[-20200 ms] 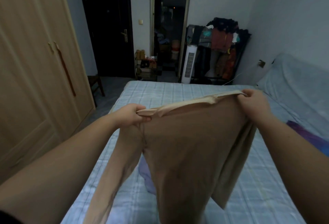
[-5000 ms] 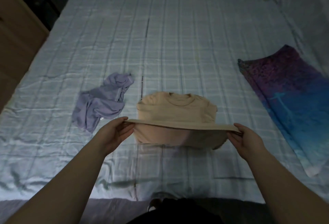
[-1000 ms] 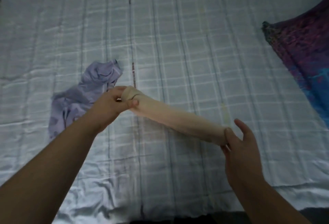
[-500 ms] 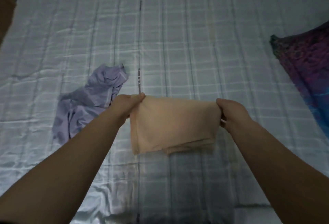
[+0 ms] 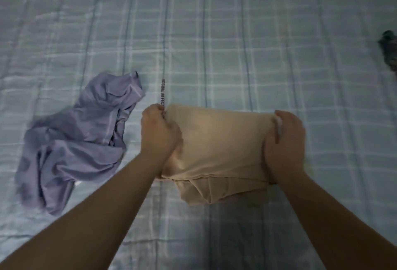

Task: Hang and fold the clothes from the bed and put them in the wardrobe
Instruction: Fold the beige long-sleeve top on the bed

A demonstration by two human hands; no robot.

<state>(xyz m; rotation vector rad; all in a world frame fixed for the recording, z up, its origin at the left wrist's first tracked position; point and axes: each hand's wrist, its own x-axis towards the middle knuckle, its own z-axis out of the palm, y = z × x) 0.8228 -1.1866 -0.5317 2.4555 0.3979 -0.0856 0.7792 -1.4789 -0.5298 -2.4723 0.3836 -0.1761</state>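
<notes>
Bed (image 5: 236, 33) with pale blue plaid sheet fills view. Left hand (image 5: 159, 134) grips left edge of folded beige garment (image 5: 221, 145), fingers curled round the fabric; right hand (image 5: 284, 143) grips its right edge, fingers curled over it too. Garment sits at frame centre, a compact folded rectangle, looser layers poking out at its 6 o'clock side; whether it rests on the sheet is unclear. Crumpled lilac garment (image 5: 77, 140) lies on sheet at 9 o'clock, near left hand. Dark patterned cloth (image 5: 390, 48) just visible at 2 o'clock, frame edge.
</notes>
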